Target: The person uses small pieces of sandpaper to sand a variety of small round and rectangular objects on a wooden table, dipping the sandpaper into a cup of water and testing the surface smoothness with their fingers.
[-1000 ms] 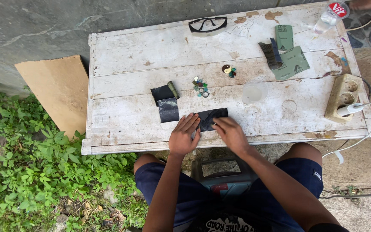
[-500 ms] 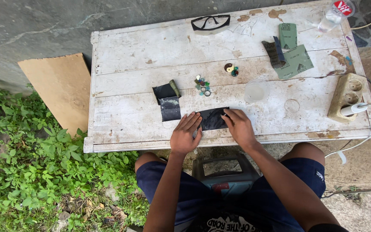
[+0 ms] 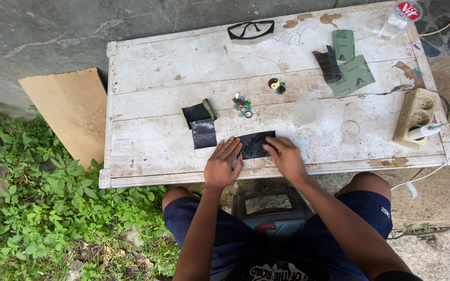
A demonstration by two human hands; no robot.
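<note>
At the bench's near edge, the left hand (image 3: 223, 165) lies flat, fingers released, pinning the dark abrasive sheet (image 3: 255, 144) while the right hand (image 3: 287, 156) presses fingertips down; firm, even pressure is advisable.

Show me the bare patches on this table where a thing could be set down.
Free: the table's left strip, beside the dark sheets; the wide band between the glasses and the beads; the patch between the cup and the socket block. Crowded: the front edge, where both hands press the black sheet, and the far right corner with the green sheets.
</note>
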